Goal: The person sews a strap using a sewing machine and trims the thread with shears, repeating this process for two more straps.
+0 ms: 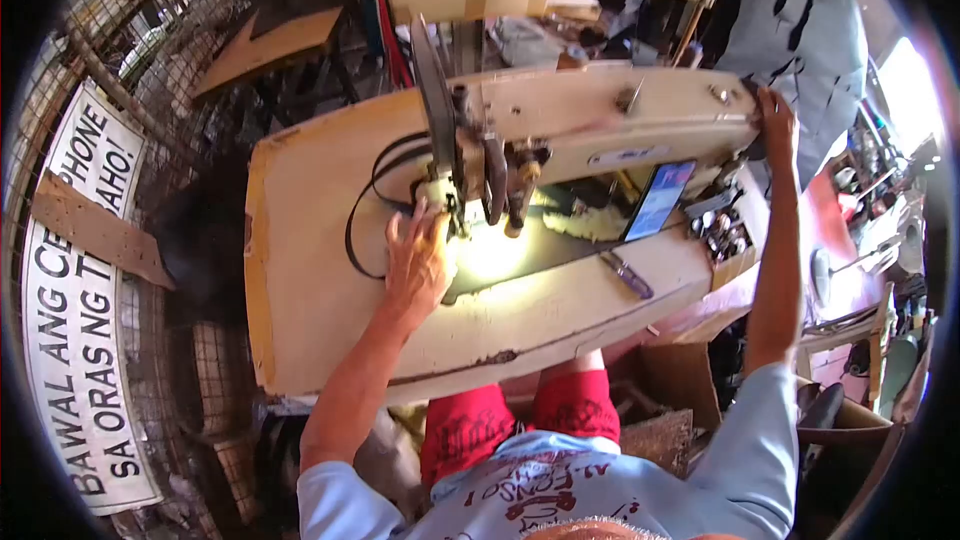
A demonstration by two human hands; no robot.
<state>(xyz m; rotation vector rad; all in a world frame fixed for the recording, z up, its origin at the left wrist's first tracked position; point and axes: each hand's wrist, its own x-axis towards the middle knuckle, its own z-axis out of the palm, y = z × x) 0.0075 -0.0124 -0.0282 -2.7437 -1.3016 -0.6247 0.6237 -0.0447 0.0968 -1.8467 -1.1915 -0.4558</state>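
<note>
A cream sewing machine [580, 105] stands on a pale worktable, with a bright lamp glow under its needle end. My left hand [418, 260] is at the needle area, fingers bent and close together beside the presser foot. What lies between its fingertips is hidden. A thin black strap [350, 230] curves in loops on the tabletop just left of that hand. At the machine's far right end, my right hand [777, 125] is closed over the dark handwheel [752, 100], which is mostly covered by the fingers.
A phone [660, 200] leans upright under the machine arm. A purple-handled tool [628, 275] lies on the worktable [330, 310]. To its right sits a box of bobbins and small metal parts [725, 235]. Wire mesh with a white lettered sign [85, 320] stands at the left.
</note>
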